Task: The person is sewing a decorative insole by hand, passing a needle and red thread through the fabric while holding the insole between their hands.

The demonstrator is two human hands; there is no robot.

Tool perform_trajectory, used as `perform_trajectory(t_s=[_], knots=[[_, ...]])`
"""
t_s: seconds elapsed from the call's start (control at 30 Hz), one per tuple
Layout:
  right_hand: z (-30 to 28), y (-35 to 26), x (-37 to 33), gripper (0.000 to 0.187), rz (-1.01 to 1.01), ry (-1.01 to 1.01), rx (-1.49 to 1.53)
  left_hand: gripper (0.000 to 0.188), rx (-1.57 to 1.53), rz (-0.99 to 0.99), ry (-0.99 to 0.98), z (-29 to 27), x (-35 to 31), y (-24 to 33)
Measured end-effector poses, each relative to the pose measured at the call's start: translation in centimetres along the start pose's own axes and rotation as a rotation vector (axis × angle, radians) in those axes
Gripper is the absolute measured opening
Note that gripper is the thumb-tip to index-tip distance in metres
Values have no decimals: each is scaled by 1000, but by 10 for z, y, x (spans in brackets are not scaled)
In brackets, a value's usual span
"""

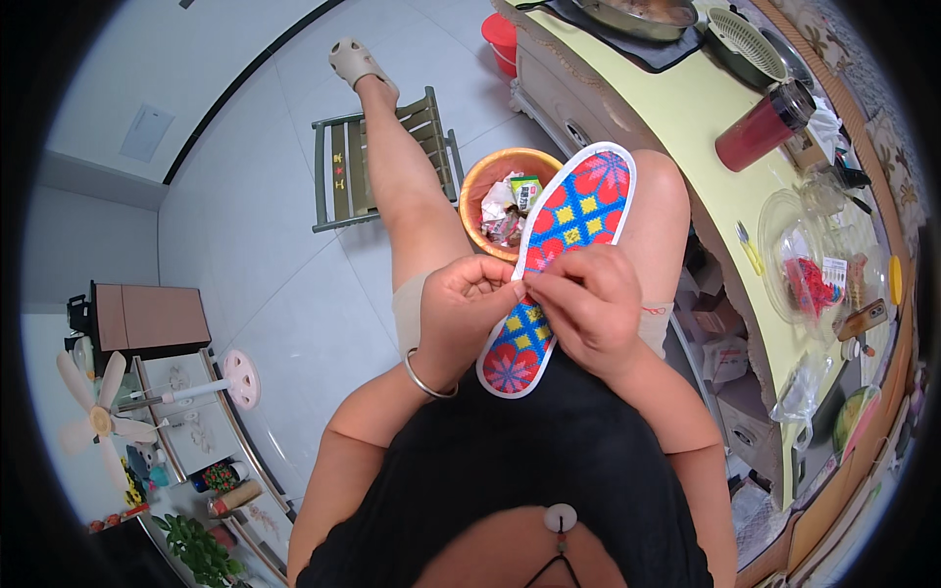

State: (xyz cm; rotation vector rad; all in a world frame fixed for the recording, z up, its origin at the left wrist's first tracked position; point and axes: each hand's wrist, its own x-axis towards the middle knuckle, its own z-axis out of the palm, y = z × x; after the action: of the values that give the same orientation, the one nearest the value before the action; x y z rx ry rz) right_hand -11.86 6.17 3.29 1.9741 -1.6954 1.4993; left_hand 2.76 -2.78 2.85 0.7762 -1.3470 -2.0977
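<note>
An embroidered insole (586, 204) with a white rim lies slantwise over my lap, stitched in red, blue and yellow. My left hand (459, 306) grips its left edge near the narrow middle, thumb on top. Across the insole, my right hand (594, 306) is closed in a pinch by that same edge, its fingertips almost meeting my left thumb. Whatever the right fingertips hold is too small or hidden to make out. Both hands cover part of the insole's middle; its wide end points away from me and its heel end toward my body.
Between my legs stands a round wooden-rimmed bin (470, 186) with wrappers and tissue. One leg stretches over a slatted folding stool (343, 162). On my right, a pale yellow counter (667, 118) carries a dark red thermos (760, 132), a clear tray with red thread (809, 284), and a pan.
</note>
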Motion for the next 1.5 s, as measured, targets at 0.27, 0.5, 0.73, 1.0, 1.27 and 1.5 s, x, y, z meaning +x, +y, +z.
perform_trajectory(t_s=[0.27, 0.5, 0.73, 1.0, 1.27, 1.5], knots=[[-24, -21, 3, 7, 593, 206, 1244, 7, 43, 111, 205, -18, 22, -6], [-218, 49, -54, 12, 453, 835, 1259, 6, 295, 356, 561, -95, 36, -2], [-351, 78, -131, 7, 432, 1089, 1337, 5, 315, 405, 585, -109, 42, -5], [-413, 134, -193, 5, 227, 1372, 902, 8, 110, 305, 438, -76, 38, 3], [-90, 18, -21, 17, 841, 545, 386, 13, -141, 138, 144, -24, 17, -3], [-3, -14, 13, 12, 260, 70, 49, 15, -54, 154, 72, -12, 12, -3]])
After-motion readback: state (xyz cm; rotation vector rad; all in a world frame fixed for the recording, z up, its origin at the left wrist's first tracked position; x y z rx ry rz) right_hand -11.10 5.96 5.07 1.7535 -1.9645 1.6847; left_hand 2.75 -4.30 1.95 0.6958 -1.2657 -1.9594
